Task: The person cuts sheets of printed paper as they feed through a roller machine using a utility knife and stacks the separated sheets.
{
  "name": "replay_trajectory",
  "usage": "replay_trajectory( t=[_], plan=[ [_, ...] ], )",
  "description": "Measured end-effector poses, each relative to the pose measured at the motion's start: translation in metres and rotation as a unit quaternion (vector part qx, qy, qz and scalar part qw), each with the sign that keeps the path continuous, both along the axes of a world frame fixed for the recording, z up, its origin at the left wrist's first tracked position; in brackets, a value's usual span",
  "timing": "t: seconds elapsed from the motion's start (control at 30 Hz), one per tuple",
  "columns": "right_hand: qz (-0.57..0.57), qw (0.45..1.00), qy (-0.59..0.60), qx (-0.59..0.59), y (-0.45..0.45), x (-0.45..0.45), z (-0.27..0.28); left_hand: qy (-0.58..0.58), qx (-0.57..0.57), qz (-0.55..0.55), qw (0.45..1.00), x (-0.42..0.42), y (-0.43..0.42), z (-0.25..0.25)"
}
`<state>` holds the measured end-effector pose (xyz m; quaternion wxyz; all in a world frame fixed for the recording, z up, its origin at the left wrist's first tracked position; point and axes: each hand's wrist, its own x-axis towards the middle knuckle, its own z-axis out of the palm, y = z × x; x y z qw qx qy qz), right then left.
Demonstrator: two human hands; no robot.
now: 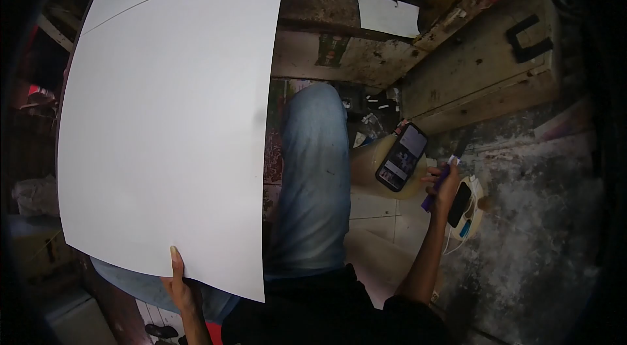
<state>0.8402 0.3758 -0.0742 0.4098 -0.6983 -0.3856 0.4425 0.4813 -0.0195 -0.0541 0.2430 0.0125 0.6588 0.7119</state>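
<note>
A large white sheet [166, 129] with a thin dark line across its upper part lies over the left side of the view. My left hand [178, 283] grips its near edge, thumb on top and fingers hidden underneath. Off to the right, away from the sheet, my right hand [446, 187] is closed around a slim purple utility knife [428, 202]. A pale collar shows at the knife's far end, and a dark strip beyond it looks like the blade. Near this hand, a phone [402, 157] with a lit screen rests on a pale rounded support.
My jeans-clad knee [317, 149] rises between the sheet and the phone. A dark phone-like object [460, 204] and a white cable lie beside my right hand. A wooden box [483, 51] with a dark handle and a small white piece [388, 15] are farther back.
</note>
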Motion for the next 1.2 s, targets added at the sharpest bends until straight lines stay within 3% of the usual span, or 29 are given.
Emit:
replay_trajectory(
  t=[0.17, 0.3, 0.43, 0.57, 0.67, 0.83, 1.0, 1.1, 1.2],
  plan=[
    [0.001, 0.992, -0.108, 0.067, 0.003, -0.023, 0.000, -0.007, 0.010, 0.022, 1.000, 0.001, 0.003, 0.004],
    [0.010, 0.985, -0.065, 0.162, 0.016, -0.049, 0.007, -0.026, 0.003, 0.040, 0.999, 0.002, -0.001, 0.000],
    [0.091, 0.971, -0.011, 0.219, 0.043, -0.114, 0.037, -0.036, -0.005, 0.022, 0.999, 0.000, -0.002, -0.003],
    [0.231, 0.952, 0.072, 0.187, 0.062, -0.196, 0.086, -0.007, -0.068, 0.029, 0.997, 0.000, 0.002, 0.000],
    [0.338, 0.916, 0.078, 0.201, 0.068, -0.254, 0.116, -0.030, -0.030, 0.047, 0.998, 0.003, 0.003, -0.003],
    [0.463, 0.863, 0.105, 0.172, 0.067, -0.317, 0.123, -0.015, -0.042, 0.049, 0.998, 0.004, -0.004, -0.012],
    [0.432, 0.883, 0.108, 0.149, 0.079, -0.336, 0.110, -0.062, -0.055, 0.026, 0.996, 0.004, -0.007, -0.005],
    [0.489, 0.856, 0.085, 0.147, 0.069, -0.333, 0.099, -0.061, -0.030, 0.032, 0.997, 0.006, -0.010, -0.009],
    [0.464, 0.865, 0.123, 0.146, 0.064, -0.331, 0.092, -0.059, -0.059, 0.018, 0.996, 0.006, -0.012, -0.008]
  ],
)
